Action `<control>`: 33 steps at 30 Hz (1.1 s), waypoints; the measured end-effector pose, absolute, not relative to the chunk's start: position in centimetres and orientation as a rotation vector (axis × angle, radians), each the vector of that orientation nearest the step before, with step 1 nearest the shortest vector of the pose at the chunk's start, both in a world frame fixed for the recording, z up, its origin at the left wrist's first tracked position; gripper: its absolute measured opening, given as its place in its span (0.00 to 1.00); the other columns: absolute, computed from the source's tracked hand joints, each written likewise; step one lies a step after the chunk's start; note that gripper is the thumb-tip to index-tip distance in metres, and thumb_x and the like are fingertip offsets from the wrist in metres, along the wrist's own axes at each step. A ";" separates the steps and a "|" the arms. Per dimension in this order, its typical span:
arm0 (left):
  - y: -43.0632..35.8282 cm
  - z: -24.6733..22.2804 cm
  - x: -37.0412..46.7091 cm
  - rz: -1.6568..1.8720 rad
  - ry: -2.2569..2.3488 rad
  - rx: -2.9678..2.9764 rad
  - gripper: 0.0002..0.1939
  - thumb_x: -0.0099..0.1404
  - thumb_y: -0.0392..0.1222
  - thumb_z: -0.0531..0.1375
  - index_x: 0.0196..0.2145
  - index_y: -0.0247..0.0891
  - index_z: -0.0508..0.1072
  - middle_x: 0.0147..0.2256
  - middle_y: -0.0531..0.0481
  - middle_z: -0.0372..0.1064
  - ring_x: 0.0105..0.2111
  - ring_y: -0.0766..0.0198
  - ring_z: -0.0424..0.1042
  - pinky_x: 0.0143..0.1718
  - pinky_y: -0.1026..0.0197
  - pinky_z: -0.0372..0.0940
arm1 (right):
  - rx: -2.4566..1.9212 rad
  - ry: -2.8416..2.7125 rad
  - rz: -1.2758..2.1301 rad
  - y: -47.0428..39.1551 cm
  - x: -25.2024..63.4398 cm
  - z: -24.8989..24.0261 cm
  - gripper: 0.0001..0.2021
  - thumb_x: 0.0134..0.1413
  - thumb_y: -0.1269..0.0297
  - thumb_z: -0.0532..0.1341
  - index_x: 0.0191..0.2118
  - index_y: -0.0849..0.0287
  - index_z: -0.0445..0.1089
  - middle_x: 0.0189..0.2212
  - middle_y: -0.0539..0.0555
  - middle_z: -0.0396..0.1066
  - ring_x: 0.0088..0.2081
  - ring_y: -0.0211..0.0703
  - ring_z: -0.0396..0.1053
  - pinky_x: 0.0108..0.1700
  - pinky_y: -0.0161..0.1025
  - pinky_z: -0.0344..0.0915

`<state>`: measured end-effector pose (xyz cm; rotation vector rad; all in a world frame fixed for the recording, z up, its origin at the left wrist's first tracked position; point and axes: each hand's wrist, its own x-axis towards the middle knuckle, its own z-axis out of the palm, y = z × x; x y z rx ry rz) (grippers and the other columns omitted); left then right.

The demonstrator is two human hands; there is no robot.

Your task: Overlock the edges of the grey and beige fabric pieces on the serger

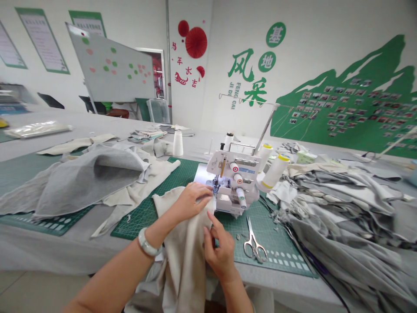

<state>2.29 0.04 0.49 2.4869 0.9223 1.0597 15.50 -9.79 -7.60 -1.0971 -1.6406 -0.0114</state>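
A white overlock sewing machine (pixel 236 178) with several thread cones stands on a green cutting mat (pixel 228 224). Beige cloth (pixel 185 234) runs from its lit needle area down over the table's front edge. My left hand (pixel 193 201), palm down, rests on this cloth just in front of the needle, its fingers spread a little. At the cloth's right edge is my right hand (pixel 220 248), thumb and index finger apart, the other fingers curled; the edge passes beside the fingertips. Silver scissors (pixel 254 243) lie on the mat, right of my right hand.
Grey and beige cloth pieces (pixel 87 178) lie to the left. A large heap of grey cloth (pixel 355 217) covers the right side. Behind the left pieces stands a white thread cone (pixel 177 143). A thread stand (pixel 265 126) rises above the machine.
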 end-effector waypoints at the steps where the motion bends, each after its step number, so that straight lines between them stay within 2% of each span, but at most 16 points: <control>1: 0.1 0.5 2.2 1.050 0.903 2.478 0.09 0.65 0.38 0.58 0.39 0.41 0.78 0.47 0.48 0.74 0.47 0.57 0.70 0.51 0.53 0.61 | -1.091 -1.646 -0.025 -9.8 15.5 -7.6 0.17 0.62 0.69 0.55 0.55 0.66 0.66 0.17 0.43 0.60 0.17 0.33 0.60 0.25 0.32 0.58; 8: 0.2 1.1 1.6 0.948 0.825 2.509 0.10 0.64 0.41 0.61 0.41 0.46 0.80 0.50 0.46 0.72 0.50 0.56 0.69 0.53 0.52 0.61 | -1.098 -1.553 -0.042 -10.0 15.9 -7.1 0.11 0.61 0.70 0.56 0.47 0.63 0.71 0.17 0.45 0.64 0.18 0.34 0.62 0.25 0.33 0.60; 15: 0.1 1.4 1.4 0.847 0.813 2.582 0.12 0.64 0.41 0.61 0.45 0.48 0.78 0.53 0.45 0.69 0.52 0.55 0.67 0.55 0.50 0.59 | -1.069 -1.621 0.059 -9.9 16.0 -7.1 0.10 0.60 0.71 0.56 0.43 0.61 0.73 0.18 0.46 0.68 0.18 0.35 0.64 0.26 0.34 0.60; 33: 0.1 1.1 1.1 0.848 0.783 2.604 0.13 0.66 0.42 0.59 0.47 0.47 0.77 0.54 0.44 0.68 0.53 0.55 0.67 0.56 0.50 0.58 | -1.095 -1.634 0.113 -9.9 16.0 -7.1 0.11 0.60 0.68 0.55 0.44 0.62 0.73 0.15 0.44 0.60 0.17 0.34 0.59 0.24 0.33 0.57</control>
